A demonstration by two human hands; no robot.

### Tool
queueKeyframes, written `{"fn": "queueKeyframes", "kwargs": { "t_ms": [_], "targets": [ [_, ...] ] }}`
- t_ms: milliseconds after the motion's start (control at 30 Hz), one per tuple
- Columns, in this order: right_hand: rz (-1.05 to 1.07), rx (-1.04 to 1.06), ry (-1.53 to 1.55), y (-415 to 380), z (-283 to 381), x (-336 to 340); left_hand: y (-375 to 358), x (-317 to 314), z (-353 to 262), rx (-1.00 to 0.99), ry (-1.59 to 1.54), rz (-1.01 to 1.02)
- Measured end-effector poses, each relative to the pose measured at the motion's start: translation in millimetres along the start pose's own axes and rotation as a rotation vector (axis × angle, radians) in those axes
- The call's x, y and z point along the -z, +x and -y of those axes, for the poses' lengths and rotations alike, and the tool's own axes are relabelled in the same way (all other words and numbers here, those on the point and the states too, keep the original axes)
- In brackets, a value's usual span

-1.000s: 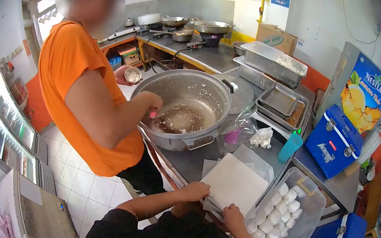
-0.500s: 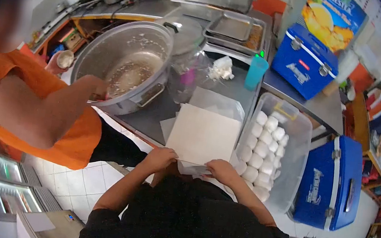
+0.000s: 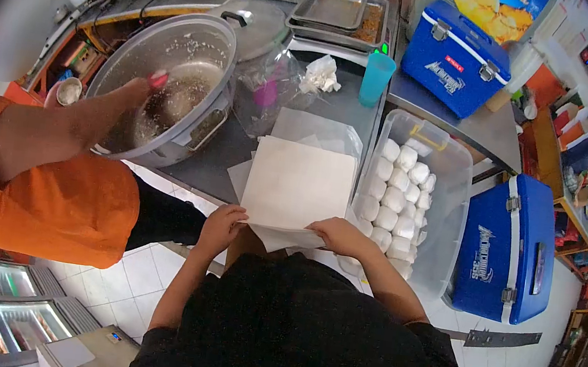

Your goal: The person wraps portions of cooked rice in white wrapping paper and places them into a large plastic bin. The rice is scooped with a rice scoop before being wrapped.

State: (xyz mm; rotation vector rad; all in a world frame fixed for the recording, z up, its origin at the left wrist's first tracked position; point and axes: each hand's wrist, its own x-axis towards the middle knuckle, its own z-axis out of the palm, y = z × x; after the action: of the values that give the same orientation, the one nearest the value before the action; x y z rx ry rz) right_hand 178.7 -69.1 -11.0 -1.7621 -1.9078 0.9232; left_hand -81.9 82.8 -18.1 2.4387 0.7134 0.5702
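A stack of off-white paper sheets (image 3: 299,184) lies at the near edge of the metal table. My left hand (image 3: 224,225) pinches the paper at the stack's near left corner. At the near right corner, my right hand (image 3: 338,235) grips the paper with fingers closed. Between both hands a thin, translucent sheet (image 3: 279,238) hangs down over the table edge. Clear plastic sheeting (image 3: 322,129) lies beyond the stack. Just right of my right hand stands a clear plastic bin (image 3: 447,196) with several white wrapped bundles (image 3: 390,196) in rows.
To the left, a co-worker in an orange shirt (image 3: 48,188) reaches into a large metal pot (image 3: 214,28) with a red-handled tool. A teal cup (image 3: 377,80), crumpled plastic (image 3: 321,74) and metal trays (image 3: 328,6) stand farther back. Blue coolers (image 3: 459,60) are on the right.
The view has shifted, so the table appears higher and farther left. The co-worker's arm has lifted and reaches deeper over the pot. More of the thin sheet hangs between my hands.
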Motion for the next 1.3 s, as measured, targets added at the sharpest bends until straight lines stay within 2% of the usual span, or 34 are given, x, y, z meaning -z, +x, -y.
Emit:
{"fn": "queueKeyframes", "kwargs": {
  "t_ms": [133, 233, 333, 400, 467, 533, 600, 667, 733, 767, 833, 1000, 1100, 1167, 1200, 1233, 1300],
  "targets": [
    [-0.073, 0.012, -0.163, 13.3, 11.5, 28.4, 3.1, 3.3, 11.1, 0.076, -0.009, 0.042],
    [-0.132, 0.068, -0.264, 34.9, 11.9, 59.8, 24.0, 13.3, 17.1, 0.003, 0.074, 0.020],
    [-0.268, 0.079, -0.375, 51.9, 29.7, 102.1, 58.3, 39.2, 3.2, 0.023, -0.031, -0.005],
    [-0.322, 0.077, -0.407, 56.8, 39.3, 122.2, 73.8, 53.8, -14.6, -0.047, 0.025, -0.198],
    [-0.540, 0.224, -0.427, 56.4, 50.4, 137.0, 75.6, 67.2, -40.8, -0.109, 0.065, -0.267],
    [-0.604, 0.292, -0.448, 47.3, 53.2, 137.8, 70.2, 75.9, -53.6, -0.284, 0.176, -0.337],
    [-0.664, 0.360, -0.467, 29.9, 45.3, 122.8, 48.8, 65.1, -56.0, -0.311, 0.216, -0.288],
    [-0.578, 0.390, -0.404, 8.4, 9.1, 78.3, 20.2, 31.7, -39.5, -0.345, 0.237, -0.142],
    [-0.361, 0.240, -0.283, -3.5, -26.0, 42.3, -6.4, -23.1, -4.2, -0.355, 0.144, -0.002],
    [-0.361, 0.243, -0.284, -9.7, -30.9, 30.9, -13.9, -37.3, 3.5, -0.360, 0.073, 0.037],
    [-0.458, 0.336, -0.396, -16.7, -33.7, 20.0, -22.6, -50.6, -8.9, -0.346, 0.090, -0.008],
    [-0.542, 0.353, -0.374, -9.6, -20.1, 48.2, -7.9, -34.9, -25.0, -0.311, 0.069, -0.078],
    [-0.583, 0.344, -0.391, 1.5, 6.2, 83.7, 17.3, -7.3, -40.5, -0.262, 0.042, -0.206],
    [-0.556, 0.289, -0.454, 10.2, 19.3, 101.7, 27.7, -0.3, -50.4, -0.021, 0.041, -0.414],
    [-0.530, 0.247, -0.428, 12.9, 26.7, 109.2, 26.7, -3.8, -47.2, 0.153, -0.030, -0.342],
    [-0.534, 0.255, -0.432, 17.0, 30.0, 114.4, 22.6, -17.8, -36.3, 0.149, -0.027, -0.350],
    [-0.502, 0.288, -0.407, 25.2, 35.7, 123.5, 7.0, -63.4, -3.2, 0.388, 0.337, -0.151]
  ]
}}
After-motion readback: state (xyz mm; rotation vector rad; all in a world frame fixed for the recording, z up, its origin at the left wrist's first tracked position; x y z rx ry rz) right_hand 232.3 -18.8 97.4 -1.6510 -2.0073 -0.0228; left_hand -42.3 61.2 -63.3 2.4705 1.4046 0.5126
